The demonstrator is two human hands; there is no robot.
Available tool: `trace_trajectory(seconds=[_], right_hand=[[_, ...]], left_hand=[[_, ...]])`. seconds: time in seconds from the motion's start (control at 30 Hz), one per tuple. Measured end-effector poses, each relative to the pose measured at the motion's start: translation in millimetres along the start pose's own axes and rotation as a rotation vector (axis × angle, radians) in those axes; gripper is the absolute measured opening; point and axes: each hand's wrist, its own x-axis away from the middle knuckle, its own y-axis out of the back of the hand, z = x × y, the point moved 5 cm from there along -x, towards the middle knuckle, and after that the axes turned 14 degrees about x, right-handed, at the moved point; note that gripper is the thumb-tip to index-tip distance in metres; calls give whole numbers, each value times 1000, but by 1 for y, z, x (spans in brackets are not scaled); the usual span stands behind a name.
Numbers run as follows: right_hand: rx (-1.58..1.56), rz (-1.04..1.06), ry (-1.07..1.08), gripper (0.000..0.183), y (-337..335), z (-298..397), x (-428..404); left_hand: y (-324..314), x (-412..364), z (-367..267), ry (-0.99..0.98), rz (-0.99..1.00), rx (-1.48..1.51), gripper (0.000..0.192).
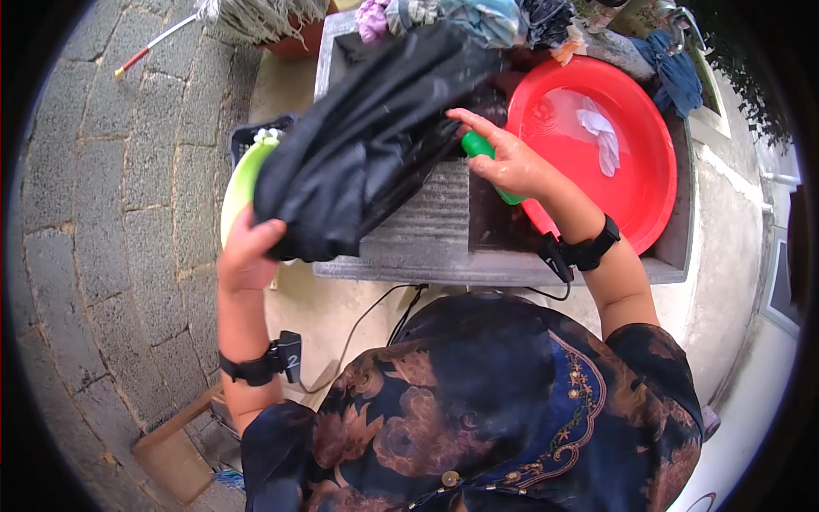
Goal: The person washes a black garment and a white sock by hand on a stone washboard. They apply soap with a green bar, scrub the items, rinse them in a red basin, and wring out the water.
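My left hand (pixel 253 246) grips the near left end of a shiny black garment (pixel 358 153), thumb on top. The cloth stretches up and right over the ribbed washboard (pixel 429 217) of a grey stone laundry sink (pixel 409 265) and looks blurred. My right hand (pixel 512 160) is beside the garment's right edge, index finger extended. A smooth green plastic object (pixel 478 146) passes beneath its thumb and appears held; its full shape is hidden. Just right of that hand, a red plastic basin (pixel 643 217) holds shallow water and a white cloth (pixel 600 131).
Bundled clothes (pixel 480 19) lie along the sink's back edge, with a blue cloth (pixel 672 70) near the metal faucet (pixel 681 29). A pale green-and-white object (pixel 246 179) and dark crate (pixel 240 141) stand left. A mop (pixel 256 16) is behind; cables (pixel 358 326) hang below.
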Motion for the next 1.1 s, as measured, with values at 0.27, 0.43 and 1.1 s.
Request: trace_trajectory(seconds=[0.27,0.43,1.1], right_hand=[[437,-488,-14,44,-47,-8,-47],[529,-241,531,45,-187,103,-47],[871,-153,646,32,-205,14,-101]], left_hand=[[66,3,121,282,-79,-7,69],[42,5,101,-21,-305,435,67],[88,24,110,91,-390,148,58]])
